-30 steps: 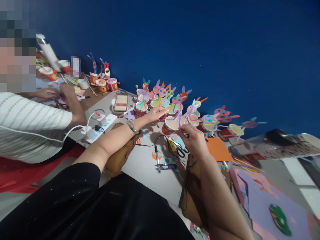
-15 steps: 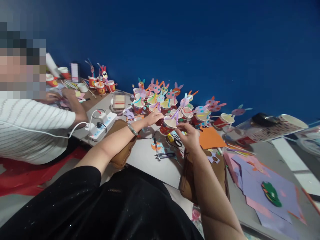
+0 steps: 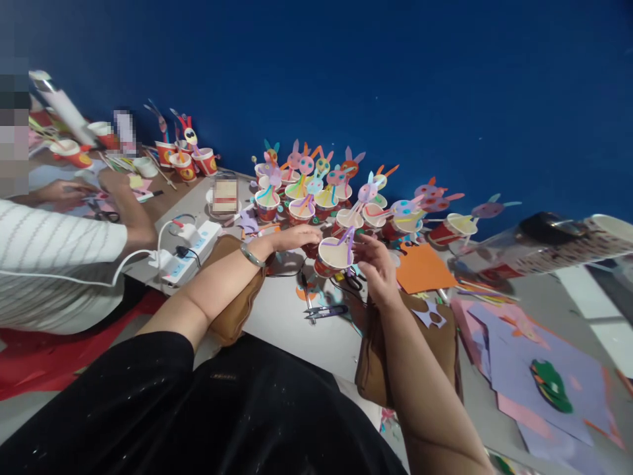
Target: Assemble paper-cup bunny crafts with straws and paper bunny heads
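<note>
A red paper cup with a pale inside stands upright in front of me, a purple strip bent over its right rim. My left hand is at the cup's left side, fingers stretched out near the rim; whether they touch it I cannot tell. On the other side, my right hand is open beside the strip, thumb and fingers apart. Just behind stand several cups with colourful rabbit-headed figures. Small thread snips and a pen lie on the table below the cup.
Brown cushions lie under my forearms. A white power strip with cables is at left, near a co-worker's arm. Orange paper, purple sheets and a clear container holding stacked cups are at right. A blue wall rises behind.
My right hand's fingers have spread and moved slightly away from the cup. The cup sits a little lower in view, and the purple strip's upper part has dropped. The view has shifted slightly.
</note>
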`<action>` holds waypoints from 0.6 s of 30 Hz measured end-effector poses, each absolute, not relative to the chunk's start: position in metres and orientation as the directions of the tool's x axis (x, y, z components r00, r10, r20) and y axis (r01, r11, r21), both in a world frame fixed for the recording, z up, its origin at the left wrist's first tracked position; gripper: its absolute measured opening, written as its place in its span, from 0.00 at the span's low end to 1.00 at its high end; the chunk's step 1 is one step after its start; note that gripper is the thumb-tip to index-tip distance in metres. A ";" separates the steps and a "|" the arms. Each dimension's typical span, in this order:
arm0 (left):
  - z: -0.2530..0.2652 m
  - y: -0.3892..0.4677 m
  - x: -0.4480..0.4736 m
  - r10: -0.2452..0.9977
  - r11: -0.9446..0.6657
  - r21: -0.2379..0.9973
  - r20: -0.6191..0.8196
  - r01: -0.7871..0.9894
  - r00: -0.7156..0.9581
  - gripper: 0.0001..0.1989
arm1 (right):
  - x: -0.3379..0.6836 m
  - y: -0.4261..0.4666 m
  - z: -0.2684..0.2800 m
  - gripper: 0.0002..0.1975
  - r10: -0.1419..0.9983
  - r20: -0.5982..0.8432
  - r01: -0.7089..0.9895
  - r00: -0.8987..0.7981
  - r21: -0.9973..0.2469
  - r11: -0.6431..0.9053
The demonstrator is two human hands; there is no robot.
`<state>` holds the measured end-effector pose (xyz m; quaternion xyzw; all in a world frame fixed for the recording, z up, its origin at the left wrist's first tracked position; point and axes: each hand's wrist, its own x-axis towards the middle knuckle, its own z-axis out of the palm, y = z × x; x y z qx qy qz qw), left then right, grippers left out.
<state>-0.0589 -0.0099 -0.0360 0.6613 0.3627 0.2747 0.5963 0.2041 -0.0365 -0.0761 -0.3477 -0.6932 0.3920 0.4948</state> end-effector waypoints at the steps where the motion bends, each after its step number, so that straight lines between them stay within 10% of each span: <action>1: -0.035 -0.010 -0.059 0.810 -0.038 0.987 -0.062 0.158 0.584 0.09 | 0.204 -0.035 -0.076 0.28 0.890 0.383 0.073 -0.248 -0.909 0.411; 18: -0.038 -0.021 -0.046 0.641 -0.154 0.970 -0.045 0.186 0.766 0.13 | 0.190 -0.043 -0.069 0.24 0.963 -0.040 -0.173 -0.267 -0.981 -0.089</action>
